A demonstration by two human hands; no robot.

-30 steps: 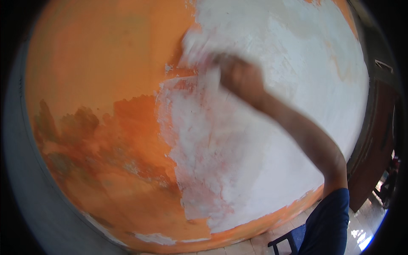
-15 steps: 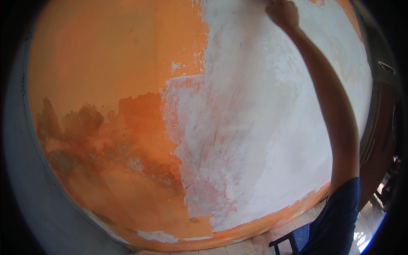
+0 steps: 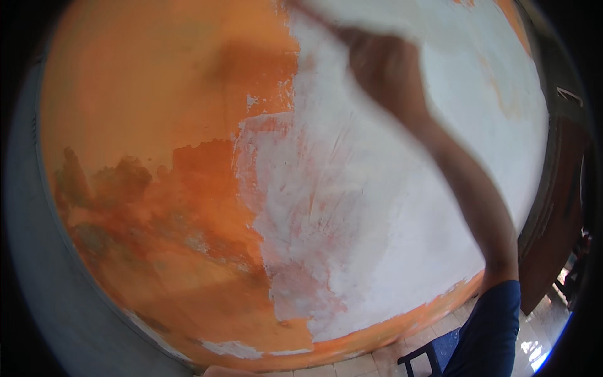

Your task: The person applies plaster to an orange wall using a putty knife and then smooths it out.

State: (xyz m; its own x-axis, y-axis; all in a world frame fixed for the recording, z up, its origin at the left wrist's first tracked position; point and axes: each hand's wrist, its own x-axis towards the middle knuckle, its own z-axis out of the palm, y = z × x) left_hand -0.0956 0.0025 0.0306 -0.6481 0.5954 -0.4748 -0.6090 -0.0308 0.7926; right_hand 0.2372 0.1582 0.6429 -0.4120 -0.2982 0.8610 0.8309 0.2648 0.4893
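Observation:
My right hand [image 3: 386, 72] is raised in front of the wall, its fingers closed. From it a thin, reddish-brown, stick-like part [image 3: 317, 17] runs up and left toward the top edge; motion blur hides what kind of tool it is. Behind lies the wall's white coated area [image 3: 433, 207], streaked with pink where the coat looks thin. Its ragged left border meets orange paint [image 3: 157, 75] with darker stained patches [image 3: 207, 169]. A sliver of skin, apparently my left arm or hand [image 3: 229, 372], shows at the bottom edge; its fingers are hidden.
A dark blue stool-like object [image 3: 443, 352] stands on the tiled floor [image 3: 352, 366] beside my sleeve. An orange strip [image 3: 377, 333] runs along the wall's foot. A grey surface [image 3: 31, 220] borders the left, and a brown panel [image 3: 556, 213] the right.
My right hand has come down and left from the top edge, with the elbow bending more. The thin part in it now shows. A bit of skin has risen slightly at the bottom edge.

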